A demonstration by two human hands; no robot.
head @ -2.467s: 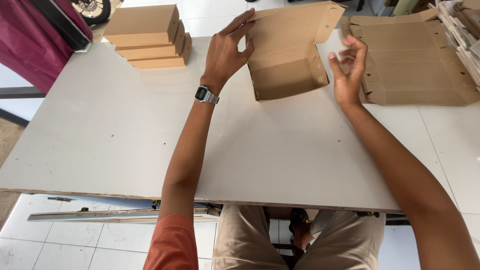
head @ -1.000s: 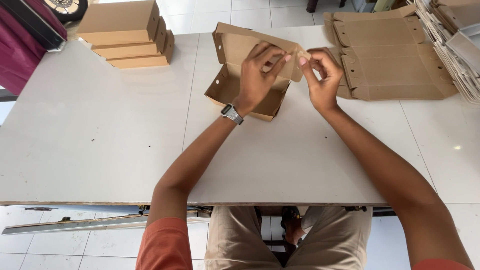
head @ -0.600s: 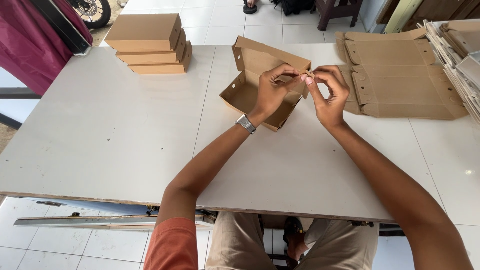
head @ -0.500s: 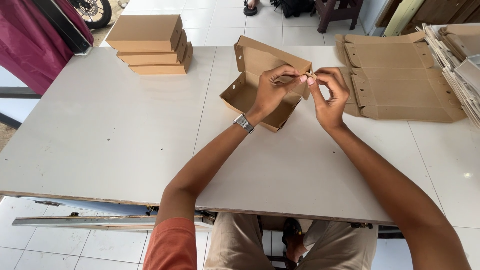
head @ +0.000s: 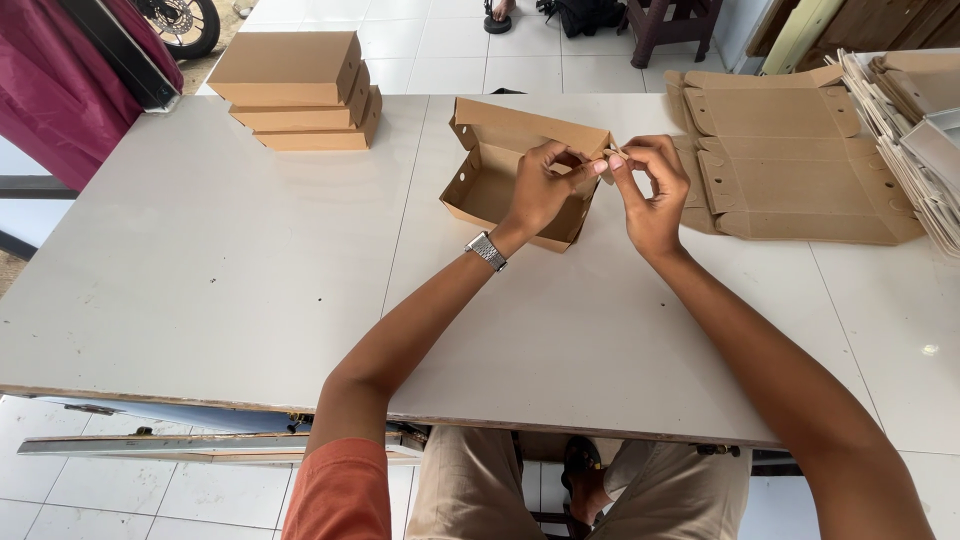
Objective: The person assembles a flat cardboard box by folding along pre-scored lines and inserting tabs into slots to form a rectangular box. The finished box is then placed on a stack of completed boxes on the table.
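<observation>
Your left hand and right hand pinch the right end flap of the half-folded cardboard box, hiding the flap itself. The box sits mid-far on the white table, over white floor tiles.

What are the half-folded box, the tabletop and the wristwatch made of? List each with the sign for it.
Half-folded box: brown cardboard, matte; it holds crisp folds and has punched holes in its walls.
Tabletop: probably laminated board, smooth pale grey with a soft sheen; the worn front edge shows a brownish core.
Wristwatch: looks like metal, silvery and shiny, with a linked band.
</observation>
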